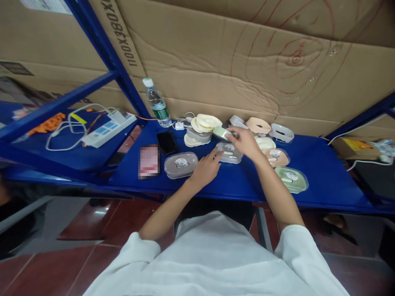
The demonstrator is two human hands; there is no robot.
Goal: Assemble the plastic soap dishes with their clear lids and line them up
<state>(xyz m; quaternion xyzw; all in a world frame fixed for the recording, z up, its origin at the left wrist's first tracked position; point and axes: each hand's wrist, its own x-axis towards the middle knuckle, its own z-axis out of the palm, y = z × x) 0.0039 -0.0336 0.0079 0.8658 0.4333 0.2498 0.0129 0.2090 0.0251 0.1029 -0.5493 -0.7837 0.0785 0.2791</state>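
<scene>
My right hand [243, 142] is closed on a small light green plastic piece [221, 132] above the back of a transparent-lidded grey box [233, 156]. The fingers of my left hand [207, 167] are stretched out and touch that box's left end. A pale strip and a round label show on its top. To the left of my left hand lies a similar grey box [181, 165]. On the right are a peach box [277, 156] and a green box [293, 179]. Behind my hands stand stacked cream lids [207, 122] on a grey piece [197, 135].
A water bottle [159, 105] stands at the back left, near a black phone [166, 142] and a blurred-out pink item [148, 161]. Along the cardboard wall are peach [258, 126] and grey slotted covers [281, 133]. A power strip [109, 129] lies beyond the blue frame.
</scene>
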